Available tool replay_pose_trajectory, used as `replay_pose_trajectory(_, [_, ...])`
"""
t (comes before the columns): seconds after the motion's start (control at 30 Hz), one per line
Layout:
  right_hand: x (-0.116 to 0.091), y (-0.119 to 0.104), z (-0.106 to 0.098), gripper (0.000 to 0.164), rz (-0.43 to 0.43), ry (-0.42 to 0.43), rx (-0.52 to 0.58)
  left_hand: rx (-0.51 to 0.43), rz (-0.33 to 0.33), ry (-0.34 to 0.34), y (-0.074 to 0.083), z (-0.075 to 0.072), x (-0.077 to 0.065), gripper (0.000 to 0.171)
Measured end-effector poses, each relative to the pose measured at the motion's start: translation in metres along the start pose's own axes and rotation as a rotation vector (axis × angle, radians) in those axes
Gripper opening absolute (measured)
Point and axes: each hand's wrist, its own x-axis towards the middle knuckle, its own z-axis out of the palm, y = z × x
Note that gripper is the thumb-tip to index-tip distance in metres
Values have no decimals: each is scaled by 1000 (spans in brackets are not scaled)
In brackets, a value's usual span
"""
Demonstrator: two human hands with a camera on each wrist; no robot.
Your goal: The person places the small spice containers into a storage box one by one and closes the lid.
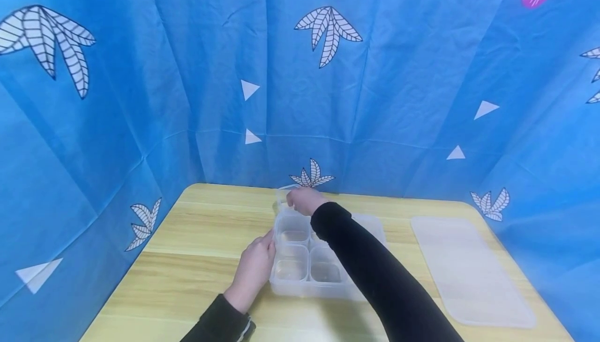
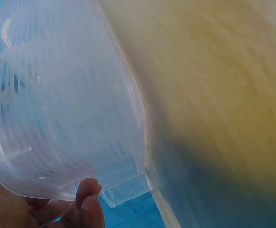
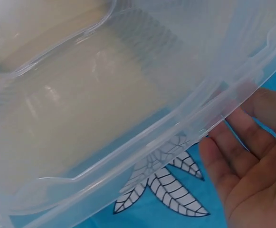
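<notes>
A clear plastic organizer box [image 1: 319,290], divided into several rounded compartments, rests on the wooden table. My left hand [image 1: 255,264] grips its left side; the left wrist view shows the fingertips [image 2: 89,194] against the lower edge of the ribbed clear wall [image 2: 76,95]. At the box's far left corner, my right hand [image 1: 307,200] holds a small clear container [image 1: 282,196] by its edge. In the right wrist view, that hand's fingers [image 3: 237,152] touch the outside of a clear rim [image 3: 128,164]. My right forearm hides part of the box's right half.
A flat translucent lid [image 1: 473,274] lies on the table [image 1: 211,222] to the right of the box. Blue patterned cloth [image 1: 403,71] hangs behind the table and along both sides.
</notes>
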Motion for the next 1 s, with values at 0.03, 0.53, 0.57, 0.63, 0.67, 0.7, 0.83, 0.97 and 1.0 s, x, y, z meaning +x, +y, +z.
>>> replay_pose_trajectory(0.03, [1, -1, 0, 24, 1, -4, -9, -2, 1, 1, 0, 0, 0, 38])
replay_pose_trajectory(0.53, [6, -3, 4, 38, -32, 44, -63, 5, 33, 17, 1, -1, -1, 37])
replay_pose_trajectory(0.57, [6, -3, 4, 39, -37, 44, -69, 7, 37, 19, 1, -1, -1, 37])
replay_pose_trajectory(0.63, [7, -3, 3, 37, -42, 35, -86, 6, 34, 17, 1, -1, -1, 37])
replay_pose_trajectory(0.67, [7, -3, 3, 36, -44, 30, -96, 7, 33, 17, 1, -1, -1, 37])
replay_pose_trajectory(0.7, [7, -3, 3, 34, -44, 24, -104, 10, 35, 17, 2, -1, -1, 37])
replay_pose_trajectory(0.83, [6, -2, 1, 27, -28, 11, -99, 15, 32, 17, 1, -1, -1, 36])
replay_pose_trajectory(0.97, [4, -1, -1, 28, -21, 11, -82, 15, 18, 12, 1, 0, -1, 37])
replay_pose_trajectory(1.0, [4, -1, -2, 29, -26, 14, -84, 15, 16, 10, 1, 0, -1, 37])
